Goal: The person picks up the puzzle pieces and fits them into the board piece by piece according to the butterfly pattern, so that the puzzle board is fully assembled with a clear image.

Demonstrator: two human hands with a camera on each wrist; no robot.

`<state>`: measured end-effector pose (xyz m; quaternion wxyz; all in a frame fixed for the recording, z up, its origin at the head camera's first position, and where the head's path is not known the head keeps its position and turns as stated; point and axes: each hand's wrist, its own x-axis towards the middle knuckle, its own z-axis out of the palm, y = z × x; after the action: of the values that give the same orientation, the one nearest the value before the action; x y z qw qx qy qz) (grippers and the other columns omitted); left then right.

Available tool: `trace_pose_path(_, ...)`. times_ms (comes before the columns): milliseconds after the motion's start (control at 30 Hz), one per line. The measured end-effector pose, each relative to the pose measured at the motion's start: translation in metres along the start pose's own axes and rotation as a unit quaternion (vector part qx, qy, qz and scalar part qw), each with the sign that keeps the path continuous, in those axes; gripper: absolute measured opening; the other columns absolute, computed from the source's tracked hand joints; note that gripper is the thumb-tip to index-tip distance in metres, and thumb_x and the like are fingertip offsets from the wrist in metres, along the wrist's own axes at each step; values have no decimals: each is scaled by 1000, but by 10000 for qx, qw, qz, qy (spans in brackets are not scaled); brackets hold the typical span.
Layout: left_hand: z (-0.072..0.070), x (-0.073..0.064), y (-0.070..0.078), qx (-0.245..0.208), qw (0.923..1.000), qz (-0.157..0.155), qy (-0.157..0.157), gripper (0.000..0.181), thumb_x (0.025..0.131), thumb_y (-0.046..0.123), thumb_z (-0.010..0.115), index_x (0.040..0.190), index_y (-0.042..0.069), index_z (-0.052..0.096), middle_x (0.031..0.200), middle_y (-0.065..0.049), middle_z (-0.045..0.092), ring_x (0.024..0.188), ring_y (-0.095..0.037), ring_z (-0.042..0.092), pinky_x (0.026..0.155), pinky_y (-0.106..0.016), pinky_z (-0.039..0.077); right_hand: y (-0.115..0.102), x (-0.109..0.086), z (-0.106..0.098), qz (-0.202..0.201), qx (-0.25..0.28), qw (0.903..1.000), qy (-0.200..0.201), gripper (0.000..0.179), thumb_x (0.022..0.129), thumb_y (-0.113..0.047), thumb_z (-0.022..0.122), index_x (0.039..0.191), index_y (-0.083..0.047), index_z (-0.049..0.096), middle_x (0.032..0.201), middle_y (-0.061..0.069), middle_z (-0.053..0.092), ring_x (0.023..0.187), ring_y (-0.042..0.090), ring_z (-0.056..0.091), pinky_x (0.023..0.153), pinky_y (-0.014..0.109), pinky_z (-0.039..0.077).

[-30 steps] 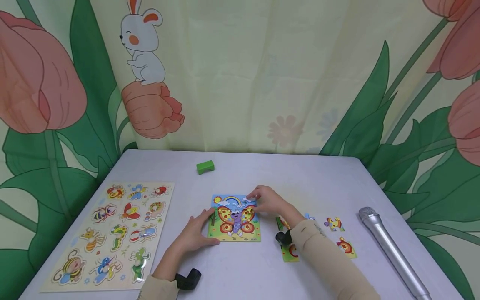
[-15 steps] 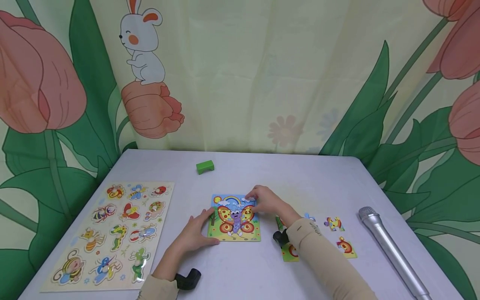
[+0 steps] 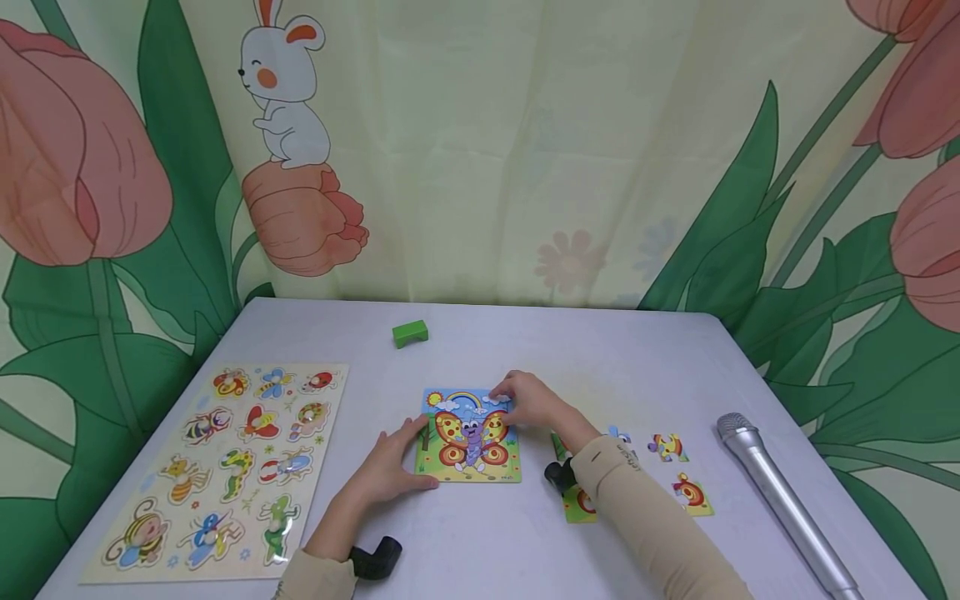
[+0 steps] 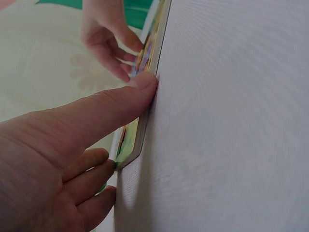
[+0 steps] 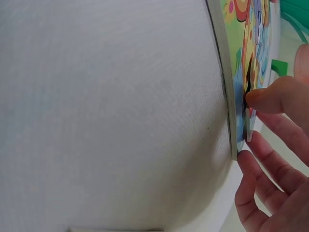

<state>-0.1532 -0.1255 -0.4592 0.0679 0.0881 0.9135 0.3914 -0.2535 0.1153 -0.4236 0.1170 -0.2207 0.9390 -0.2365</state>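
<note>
In the head view, the right hand [image 3: 534, 402] covers part of the upper right of the butterfly puzzle [image 3: 472, 454], whose print at lower right is too small to read, and the beige sleeve [image 3: 652, 521] hides parts of the loose puzzle pieces [image 3: 581, 506]. The silver microphone [image 3: 787, 504] runs off the bottom edge, the printed rabbit's [image 3: 291, 125] upright ear off the top. At the right wrist view's bottom, a thin edge [image 5: 116, 230] is too cut off to identify.

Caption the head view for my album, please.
Left hand touching a butterfly puzzle, right hand at its upper right corner, green block beyond.
</note>
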Motion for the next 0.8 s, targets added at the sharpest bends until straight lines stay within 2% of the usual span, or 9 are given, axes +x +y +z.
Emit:
trace_pose_path(500, -1, 0, 0, 24, 10000, -19, -14, 91, 65, 27, 82, 140, 9, 35, 142, -18, 35, 134, -35, 23, 110, -53, 8, 2, 0, 2, -22, -53, 10000, -20, 33, 71, -14, 78, 103, -10, 70, 96, 1, 53, 89, 17, 49, 81, 33, 46)
trace_pose_path(800, -1, -1, 2, -8, 10000, -25, -5, 90, 65, 26, 82, 140, 8, 36, 142, -18, 35, 134, -36, 23, 110, -54, 7, 8, -3, 1, -34, 254, 9995, 200, 34, 72, -17, 78, 105, -10, 69, 93, -1, 56, 87, 16, 51, 76, 30, 47)
